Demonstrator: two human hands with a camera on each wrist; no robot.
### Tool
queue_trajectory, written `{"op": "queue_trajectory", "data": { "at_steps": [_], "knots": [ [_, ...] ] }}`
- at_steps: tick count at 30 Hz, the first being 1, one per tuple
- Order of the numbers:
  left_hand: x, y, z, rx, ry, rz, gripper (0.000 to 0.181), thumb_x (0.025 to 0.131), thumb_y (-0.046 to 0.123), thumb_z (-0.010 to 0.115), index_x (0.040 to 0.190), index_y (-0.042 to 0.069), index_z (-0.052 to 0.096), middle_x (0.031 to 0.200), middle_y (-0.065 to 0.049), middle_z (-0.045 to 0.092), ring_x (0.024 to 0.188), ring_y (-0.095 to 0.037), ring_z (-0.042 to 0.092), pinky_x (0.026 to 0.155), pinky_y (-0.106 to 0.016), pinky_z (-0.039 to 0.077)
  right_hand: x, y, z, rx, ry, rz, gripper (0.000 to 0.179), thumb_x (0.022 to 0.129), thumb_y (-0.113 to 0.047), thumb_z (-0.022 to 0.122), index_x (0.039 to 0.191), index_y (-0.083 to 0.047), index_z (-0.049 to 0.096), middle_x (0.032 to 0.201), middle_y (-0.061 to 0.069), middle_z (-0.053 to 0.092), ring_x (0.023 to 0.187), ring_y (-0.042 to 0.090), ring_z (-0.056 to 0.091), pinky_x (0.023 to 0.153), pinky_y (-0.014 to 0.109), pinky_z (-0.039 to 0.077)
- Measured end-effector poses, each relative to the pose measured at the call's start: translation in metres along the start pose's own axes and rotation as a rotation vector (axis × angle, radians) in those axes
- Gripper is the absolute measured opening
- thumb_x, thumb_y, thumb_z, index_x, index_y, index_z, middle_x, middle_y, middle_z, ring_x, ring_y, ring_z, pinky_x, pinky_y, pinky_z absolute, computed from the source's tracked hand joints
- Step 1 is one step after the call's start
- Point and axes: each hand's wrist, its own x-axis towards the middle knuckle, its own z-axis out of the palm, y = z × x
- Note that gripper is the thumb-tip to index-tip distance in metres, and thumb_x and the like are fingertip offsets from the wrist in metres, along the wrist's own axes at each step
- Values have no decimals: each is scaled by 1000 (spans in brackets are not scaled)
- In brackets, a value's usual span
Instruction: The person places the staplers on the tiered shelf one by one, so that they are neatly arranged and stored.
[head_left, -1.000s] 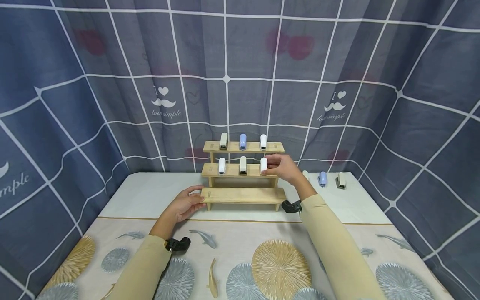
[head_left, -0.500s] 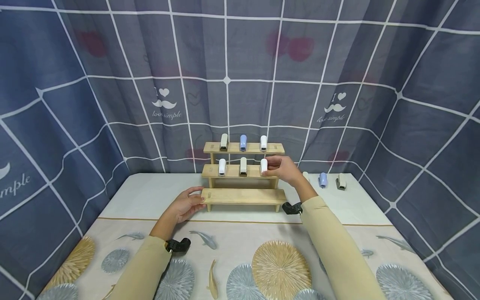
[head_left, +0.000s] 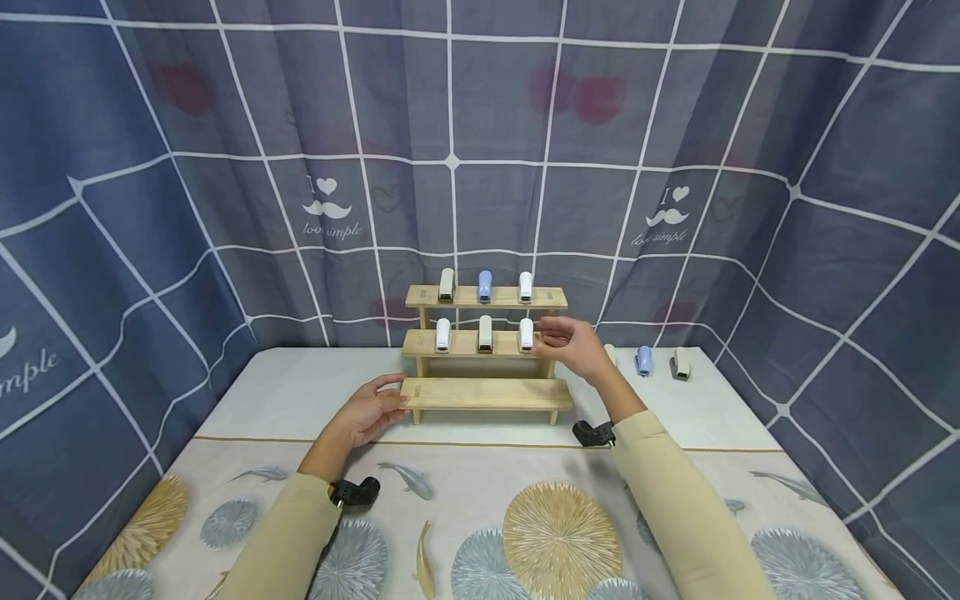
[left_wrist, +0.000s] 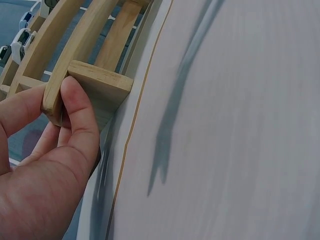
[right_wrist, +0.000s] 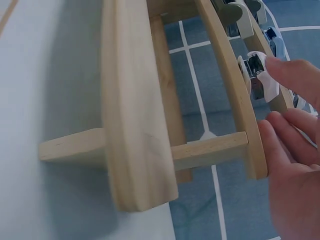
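Observation:
A three-step wooden stand (head_left: 487, 393) is on the white table, with small staplers on its upper two steps. My left hand (head_left: 372, 408) pinches the left end of the lowest step between thumb and fingers, as the left wrist view shows. At the right end of the middle step stands a white stapler (head_left: 526, 335). My right hand (head_left: 573, 346) is just right of it, fingers loosely bent and not wrapped around it. In the right wrist view the thumb tip overlaps the edge of this white stapler (right_wrist: 267, 82), and other fingertips lie by the step's end.
On the middle step are another white stapler (head_left: 443, 335) and a beige stapler (head_left: 486, 333). The top step carries beige, blue (head_left: 485, 287) and white staplers. Right of the stand lie a blue stapler (head_left: 643, 361), a beige one (head_left: 680, 364) and one partly hidden. A checked curtain (head_left: 405, 200) hangs behind.
My right hand has let go of the white stapler on the middle step and moved slightly right. The stapler stays in place. My left hand keeps its hold on the stand.

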Motion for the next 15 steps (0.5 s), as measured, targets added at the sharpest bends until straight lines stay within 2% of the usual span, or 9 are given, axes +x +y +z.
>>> {"op": "queue_trajectory", "data": {
  "at_steps": [3, 9, 15],
  "knots": [
    [0, 0, 0, 5, 4, 0, 69, 97, -9, 58, 158, -2, 26, 105, -7, 64, 86, -12, 68, 76, -20, 62, -8, 2, -1, 20, 40, -21, 66, 85, -12, 84, 143, 3, 56, 145, 23, 58, 131, 39, 59, 100, 24, 57],
    [0, -1, 0, -3, 4, 1, 69, 97, -10, 58, 158, -2, 26, 103, -6, 64, 85, -12, 68, 75, -19, 62, -23, 2, -2, 71, 77, -52, 64, 85, -8, 84, 141, 5, 56, 143, 28, 57, 132, 40, 58, 103, 27, 55],
    [2, -2, -1, -9, 5, 3, 69, 97, -9, 59, 158, -2, 26, 105, -7, 65, 86, -12, 68, 76, -20, 62, -39, 9, -5, 86, 106, -70, 57, 85, -7, 83, 137, 4, 61, 143, 23, 59, 133, 39, 57, 105, 27, 54]
  ]
}}
